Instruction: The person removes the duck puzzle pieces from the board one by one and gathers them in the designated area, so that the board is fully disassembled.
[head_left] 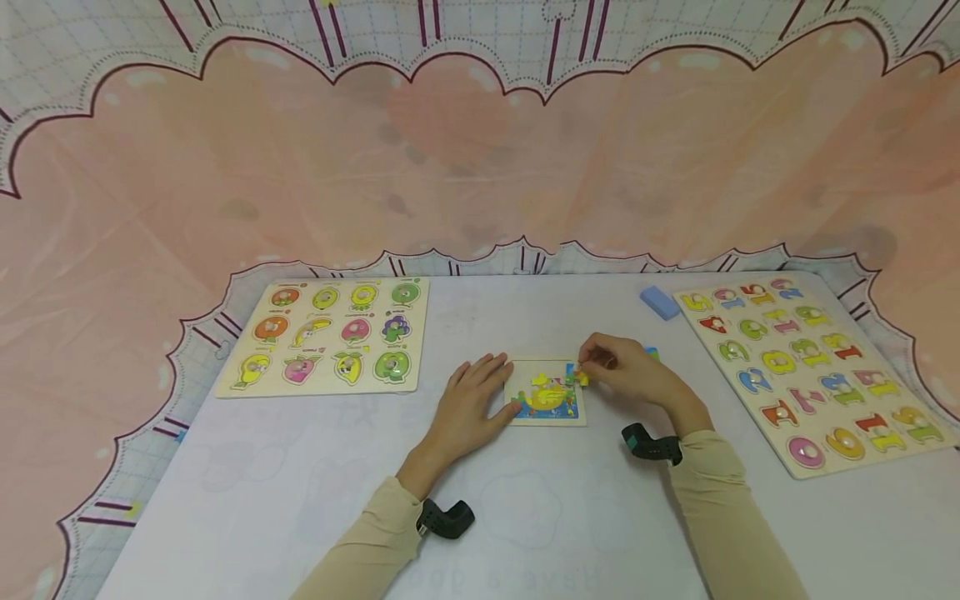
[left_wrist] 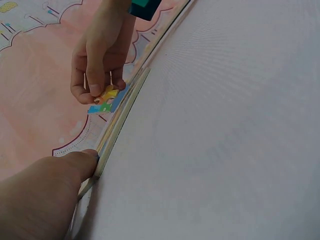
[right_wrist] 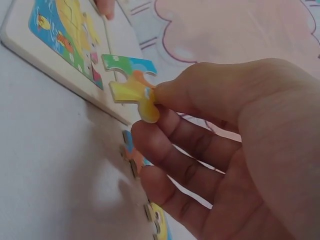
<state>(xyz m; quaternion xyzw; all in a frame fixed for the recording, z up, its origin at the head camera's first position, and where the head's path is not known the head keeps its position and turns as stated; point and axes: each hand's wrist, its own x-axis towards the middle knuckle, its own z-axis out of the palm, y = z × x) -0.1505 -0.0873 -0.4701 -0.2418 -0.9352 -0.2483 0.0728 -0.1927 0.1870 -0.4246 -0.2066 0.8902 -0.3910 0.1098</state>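
Note:
A small jigsaw board [head_left: 542, 422] with a yellow duck picture on blue lies at the table's middle. My left hand [head_left: 467, 410] rests at its left side, fingers extended and thumb on the board's edge. Above the board's upper right corner, my right hand [head_left: 637, 372] pinches a jigsaw piece [right_wrist: 125, 92] between thumb and fingers. This piece is yellow, green, blue and orange, with knobs and notches. In the right wrist view it hangs tilted beside the frame. More loose jigsaw pieces [right_wrist: 159, 220] lie below my right hand, mostly hidden by it in the head view.
A fruit puzzle board [head_left: 318, 387] lies at the back left. To the right is a number puzzle board [head_left: 765, 433], with a blue block [head_left: 659, 302] by its upper left corner. The white table [head_left: 300, 467] ends at a patterned cloth [head_left: 480, 183] behind.

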